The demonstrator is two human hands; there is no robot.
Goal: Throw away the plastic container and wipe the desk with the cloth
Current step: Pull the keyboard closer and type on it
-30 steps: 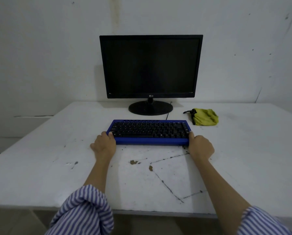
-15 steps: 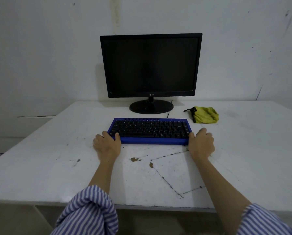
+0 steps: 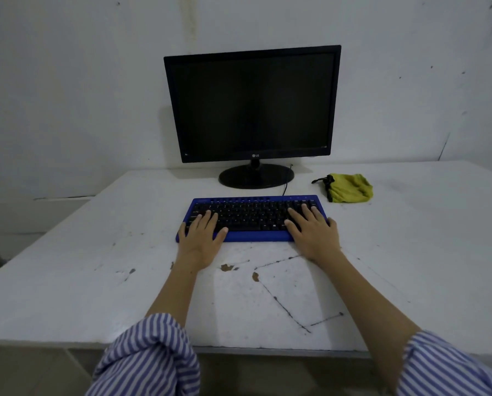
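A yellow-green cloth [image 3: 349, 188] with a black cord lies bunched on the white desk [image 3: 96, 281], right of the monitor base. No plastic container is in view. My left hand [image 3: 201, 238] rests flat on the left end of a blue keyboard [image 3: 253, 217] with black keys, fingers straight over the keys. My right hand [image 3: 313, 230] lies flat on the keyboard's right end, fingers spread. Both hands hold nothing.
A black monitor [image 3: 252, 104] stands on its round base [image 3: 256, 176] behind the keyboard, against the white wall. A thin cable [image 3: 287, 184] runs from the base to the keyboard. The desk top shows chips and dark cracks [image 3: 276, 301] near its front edge.
Both hands gripped the keyboard's front corners earlier; now they lie flat on top of the keys with fingers straight. The view has tilted slightly.
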